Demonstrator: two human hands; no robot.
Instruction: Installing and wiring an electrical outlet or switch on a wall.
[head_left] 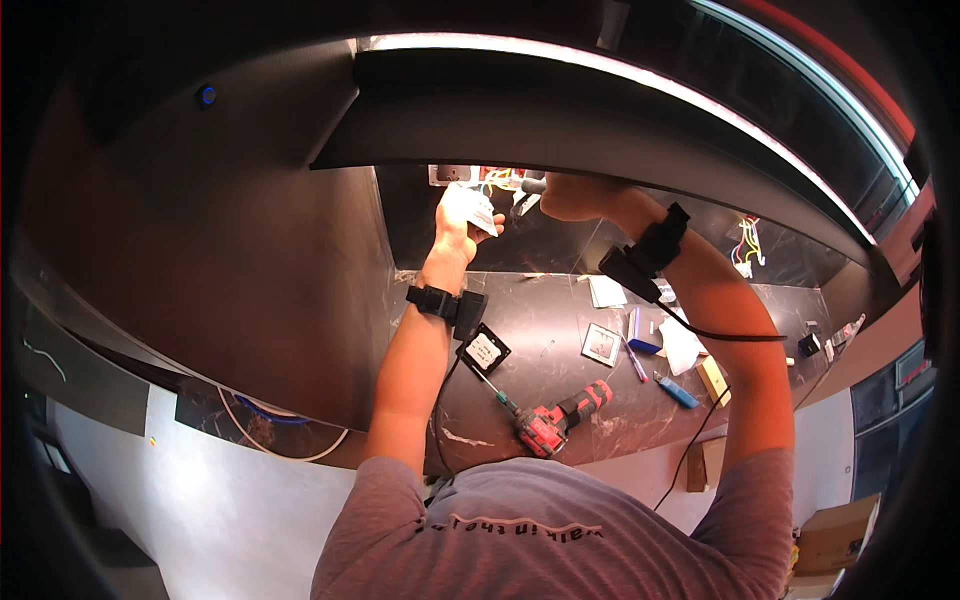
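My left hand (pixel 462 222) is raised to the back wall below the dark cabinet, its fingers closed on a pale square plate (pixel 483 214), likely a switch or socket plate. Coloured wires (pixel 498 180) come out of the wall just above it, next to a wall box (pixel 452 175) at the left. To the right, my right hand (pixel 577 197) is closed in a fist around a tool with a grey handle (pixel 534 186). The cabinet's lower edge hides part of that hand, and the tool's kind cannot be made out. A small dark piece (pixel 522 206) hangs between the hands.
On the dark marbled counter lie a red-and-black cordless drill (pixel 545 428), a black-framed plate (pixel 485 350), a grey-framed plate (pixel 601 344), a blue cutter (pixel 676 390) and a blue box (pixel 643 330). More loose wires (pixel 746 243) stick out at right. The cabinet (pixel 580 120) overhangs my hands.
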